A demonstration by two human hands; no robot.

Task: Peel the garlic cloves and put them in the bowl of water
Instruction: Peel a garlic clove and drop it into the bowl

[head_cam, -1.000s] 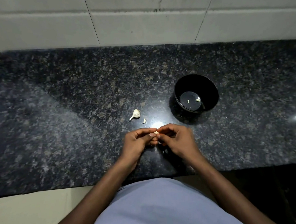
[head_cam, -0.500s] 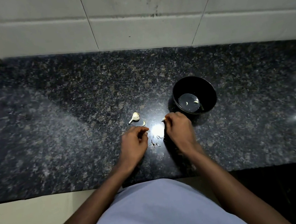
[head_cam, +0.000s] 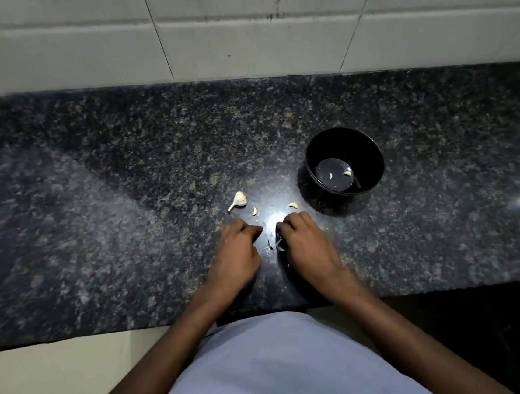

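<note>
Sitting on the dark stone counter [head_cam: 124, 184], right of centre: a black bowl [head_cam: 344, 160] holding a shallow pool of water [head_cam: 334, 172] with two peeled cloves [head_cam: 347, 173] lying in it, apart from each other. Lying loose on the counter left of the bowl: one clove [head_cam: 292, 205] near the bowl's base, another clove [head_cam: 254, 211] a little further left, and the rest of the garlic head [head_cam: 238, 199] beyond that. Resting knuckles-up near the front edge: left hand [head_cam: 237, 254] and right hand [head_cam: 304, 243], both with fingers curled under; cannot tell whether either is gripping anything. Lying between them: scraps of peel [head_cam: 273, 246]. Differing from half a second ago: the clove then pinched at the right fingertips now lying free on the stone just ahead of that hand, the hand itself drawn back toward the peel; bowl contents unchanged.
</note>
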